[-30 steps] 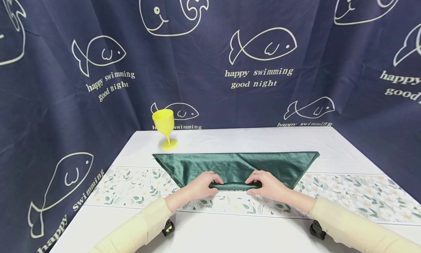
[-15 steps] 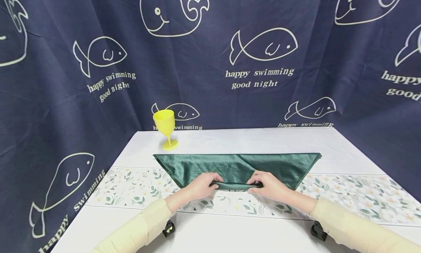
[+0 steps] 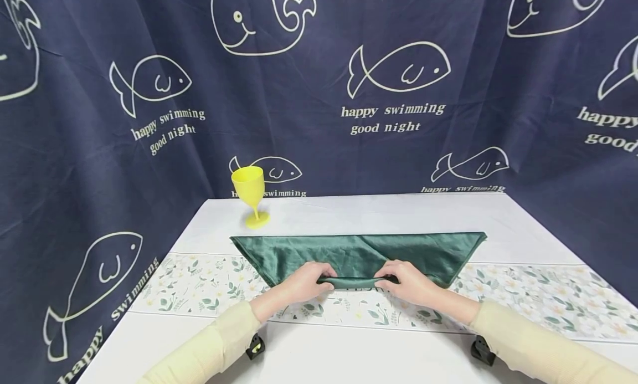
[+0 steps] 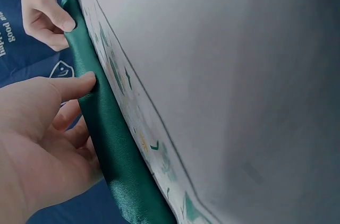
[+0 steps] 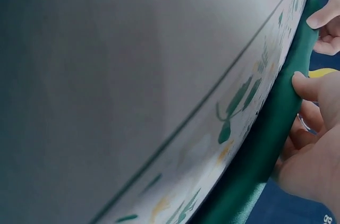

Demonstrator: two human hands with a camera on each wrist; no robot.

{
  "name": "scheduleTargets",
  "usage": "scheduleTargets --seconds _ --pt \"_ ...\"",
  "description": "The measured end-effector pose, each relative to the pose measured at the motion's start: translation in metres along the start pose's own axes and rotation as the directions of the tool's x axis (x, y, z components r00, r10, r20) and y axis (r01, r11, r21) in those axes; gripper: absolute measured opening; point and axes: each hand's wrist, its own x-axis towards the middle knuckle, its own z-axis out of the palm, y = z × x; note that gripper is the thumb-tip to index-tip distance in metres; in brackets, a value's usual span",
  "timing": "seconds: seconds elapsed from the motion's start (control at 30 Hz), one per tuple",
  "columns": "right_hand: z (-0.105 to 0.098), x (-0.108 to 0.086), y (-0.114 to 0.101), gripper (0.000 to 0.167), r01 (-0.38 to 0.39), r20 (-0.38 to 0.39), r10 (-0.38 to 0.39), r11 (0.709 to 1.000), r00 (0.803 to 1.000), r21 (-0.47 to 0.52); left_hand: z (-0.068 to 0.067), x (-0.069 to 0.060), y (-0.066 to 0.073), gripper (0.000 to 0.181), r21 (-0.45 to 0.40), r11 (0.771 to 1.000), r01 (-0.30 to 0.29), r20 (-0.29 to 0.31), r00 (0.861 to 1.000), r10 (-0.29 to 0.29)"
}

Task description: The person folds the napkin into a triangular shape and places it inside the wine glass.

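Note:
A shiny dark green cloth (image 3: pixel 344 254) lies across the floral band of the table, its long straight edge at the back and slanted sides narrowing toward me. Its near edge is turned over into a narrow roll (image 4: pixel 103 128). My left hand (image 3: pixel 304 281) pinches this roll left of the middle, thumb on the near side and fingers behind. My right hand (image 3: pixel 408 281) pinches it the same way a little to the right. In the right wrist view the right thumb (image 5: pixel 305 86) presses on the rolled edge (image 5: pixel 276 123). The cloth's underside is hidden.
A yellow goblet (image 3: pixel 249 187) stands upright at the back left of the white table (image 3: pixel 374 212). A dark blue curtain (image 3: pixel 319 96) with fish drawings hangs behind and at the sides. Small black devices (image 3: pixel 255 346) show under the wrists.
Both hands keep their pinch on the rolled near edge of the cloth. The cloth's back edge has shifted very slightly toward me; the goblet stays put.

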Motion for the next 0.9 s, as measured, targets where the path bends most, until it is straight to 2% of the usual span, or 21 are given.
scheduleTargets --seconds 0.4,0.73,0.9 --pt "0.0008 0.0008 -0.0007 0.016 -0.029 -0.011 0.028 0.999 1.000 -0.029 0.0009 -0.0002 -0.0003 0.021 -0.033 0.999 -0.004 0.001 1.000 0.004" --pt "0.0021 0.0002 0.0002 0.014 -0.044 0.001 0.044 0.999 0.999 0.025 0.0027 0.0006 -0.0005 0.021 -0.042 0.999 -0.024 0.008 1.000 0.024" --pt "0.0030 0.0006 -0.0005 0.013 -0.014 -0.002 0.014 0.999 1.000 0.052 0.0021 0.0009 -0.0002 0.022 -0.031 0.999 -0.024 0.016 1.000 0.025"
